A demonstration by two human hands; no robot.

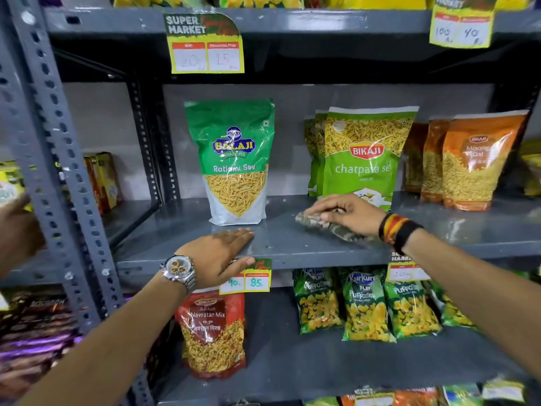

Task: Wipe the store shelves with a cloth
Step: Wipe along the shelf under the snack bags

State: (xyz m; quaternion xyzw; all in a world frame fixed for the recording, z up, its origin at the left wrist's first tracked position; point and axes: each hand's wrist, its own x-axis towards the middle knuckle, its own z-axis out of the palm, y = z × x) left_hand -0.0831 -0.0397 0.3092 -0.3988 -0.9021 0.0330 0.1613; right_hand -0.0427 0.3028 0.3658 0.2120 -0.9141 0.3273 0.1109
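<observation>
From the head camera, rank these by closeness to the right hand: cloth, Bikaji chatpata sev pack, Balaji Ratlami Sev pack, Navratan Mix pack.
1. Cloth: under the right hand, on the shelf.
2. Bikaji chatpata sev pack: just behind the hand.
3. Balaji Ratlami Sev pack: to its left, same shelf.
4. Navratan Mix pack: shelf below, lower left.

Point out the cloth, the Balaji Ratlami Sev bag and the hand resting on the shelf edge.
cloth [336, 228]: head view, on the part showing below the right hand's fingers.
Balaji Ratlami Sev bag [234, 159]: head view, on the middle of its front.
left hand [216, 253]: head view, on the back of the hand.
</observation>
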